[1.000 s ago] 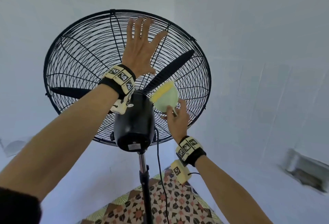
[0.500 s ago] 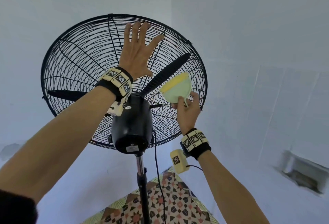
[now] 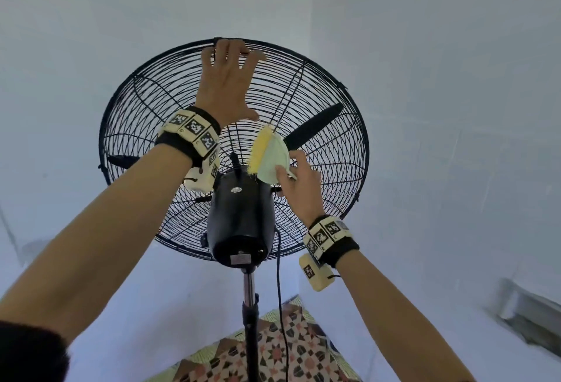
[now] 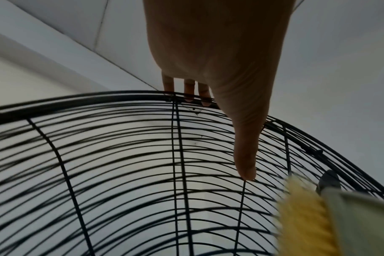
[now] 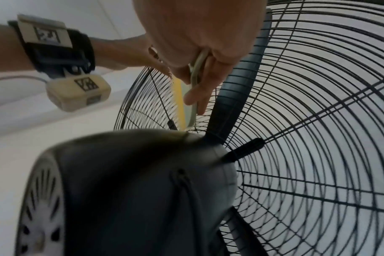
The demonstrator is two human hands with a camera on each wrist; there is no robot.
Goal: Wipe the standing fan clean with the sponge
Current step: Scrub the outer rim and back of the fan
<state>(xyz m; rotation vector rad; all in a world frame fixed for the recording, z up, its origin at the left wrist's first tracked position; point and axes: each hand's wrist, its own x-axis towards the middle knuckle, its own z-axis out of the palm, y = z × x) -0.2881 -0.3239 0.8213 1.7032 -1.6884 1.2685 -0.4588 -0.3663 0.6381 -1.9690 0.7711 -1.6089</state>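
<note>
I see the black standing fan from behind, with its wire cage [image 3: 321,199] and motor housing [image 3: 239,224] on a metal pole [image 3: 249,287]. My left hand [image 3: 227,81] reaches up and its fingers hook over the cage's top rim [image 4: 77,100], while the thumb [image 4: 245,155] lies straight on the wires. My right hand [image 3: 300,187] pinches a pale green sponge [image 3: 273,157] with a yellow scrub face. The sponge is pressed on the rear grille just above the motor housing [image 5: 143,181], beside a black blade [image 5: 237,90]. The sponge [image 4: 307,221] shows blurred in the left wrist view.
A black power cord [image 3: 279,290] hangs from the motor beside the pole. A patterned mat [image 3: 273,357] lies on the floor under the fan. Pale walls meet in a corner behind the fan, and a low vent [image 3: 531,315] sits in the right wall.
My left hand has slid up from the middle of the grille to the top rim. My right hand has swept the sponge back across the grille toward the motor hub.
</note>
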